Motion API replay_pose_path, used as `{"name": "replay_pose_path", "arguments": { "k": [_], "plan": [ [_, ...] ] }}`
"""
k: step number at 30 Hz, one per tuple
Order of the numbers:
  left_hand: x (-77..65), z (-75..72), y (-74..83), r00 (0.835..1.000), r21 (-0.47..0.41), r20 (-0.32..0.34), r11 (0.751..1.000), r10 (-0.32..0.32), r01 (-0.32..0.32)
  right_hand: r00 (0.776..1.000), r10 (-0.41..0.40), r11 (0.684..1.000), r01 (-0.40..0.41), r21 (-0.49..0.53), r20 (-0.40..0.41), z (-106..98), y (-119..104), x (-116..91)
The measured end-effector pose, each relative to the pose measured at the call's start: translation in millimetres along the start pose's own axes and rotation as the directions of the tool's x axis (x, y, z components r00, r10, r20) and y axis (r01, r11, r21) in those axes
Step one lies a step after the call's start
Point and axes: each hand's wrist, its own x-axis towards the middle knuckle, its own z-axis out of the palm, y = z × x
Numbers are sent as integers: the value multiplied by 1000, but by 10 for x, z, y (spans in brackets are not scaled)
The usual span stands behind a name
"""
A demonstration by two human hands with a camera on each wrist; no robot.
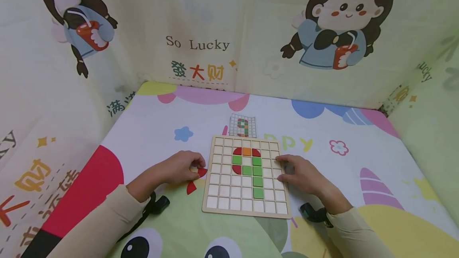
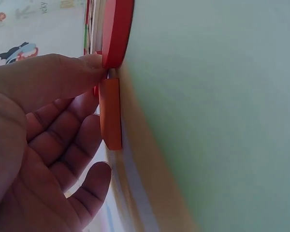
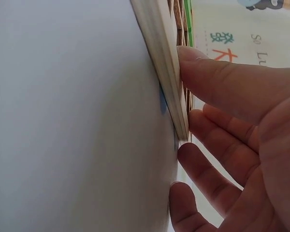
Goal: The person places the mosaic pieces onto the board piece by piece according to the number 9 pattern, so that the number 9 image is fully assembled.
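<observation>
A wooden grid board (image 1: pixel 247 213) lies flat between both hands. Red quarter-circles, an orange square (image 1: pixel 246 151) and several green squares (image 1: pixel 257 181) fill some cells. At its left side, my left hand (image 1: pixel 179 167) pinches a red quarter-circle piece (image 1: pixel 202 172) between thumb and index finger. An orange piece (image 2: pixel 111 113) lies below those fingers, and another red quarter-circle piece (image 1: pixel 191 188) rests nearer me. My right hand (image 1: pixel 303 173) touches the board's right rim, the thumb on the wooden edge (image 3: pixel 166 63) and the other fingers loosely bent.
Behind the board lies a small pattern card (image 1: pixel 242 126) with a printed grid of coloured shapes. A printed cloth (image 1: pixel 322 138) covers the table. Cartoon-printed curtains (image 1: pixel 258 51) stand along the back and sides.
</observation>
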Motion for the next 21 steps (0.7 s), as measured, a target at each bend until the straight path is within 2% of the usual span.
{"name": "replay_pose_path", "arguments": {
  "k": [5,16,21],
  "plan": [
    [-2,3,12,1000,1,-7,1000,-14,14,1000,0,1000,0,-1,3,-9,-8,-1],
    [-10,-7,10,999,11,-15,1000,28,-28,1000,0,1000,0,-1,6,-11,4,6],
    [-5,-16,68,998,26,-63,1000,8,-7,1000,5,1000,-5,1,6,-4,2,6]
  ]
}}
